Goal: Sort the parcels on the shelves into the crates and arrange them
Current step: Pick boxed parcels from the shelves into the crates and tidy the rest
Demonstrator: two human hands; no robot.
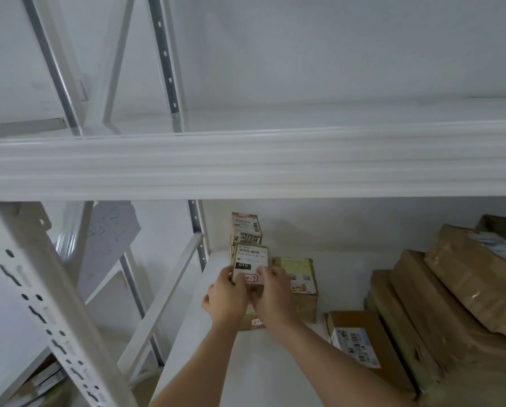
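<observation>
Left hand: the left hand (223,298) holds the left side of the small box (250,267), fingers curled on its edge.
Right hand: the right hand (272,292) grips the right side of the same box, fingers bent over its front face.
Small box: brown cardboard with a white label and a black patch on the label; it stands near the back left corner of the lower shelf (263,374), on top of another box that the hands mostly hide.
Box behind: a second small labelled box (245,229) stands just behind it, close to the back wall.
Box to the right: a square cardboard box (300,284) with a yellowish label stands just beside the held box.
Flat parcel: a flat carton (360,345) with a printed label lies near the middle of the shelf.
Big parcels: large brown parcels (451,292) wrapped in shiny tape lean in a pile at the right end of the shelf.
Open room: the front left part of the lower shelf is bare white, smooth surface.
Upper shelf: the white ribbed front beam (245,165) crosses above the hands.
Post: a white perforated metal post (40,304) stands at the left front corner.
</observation>
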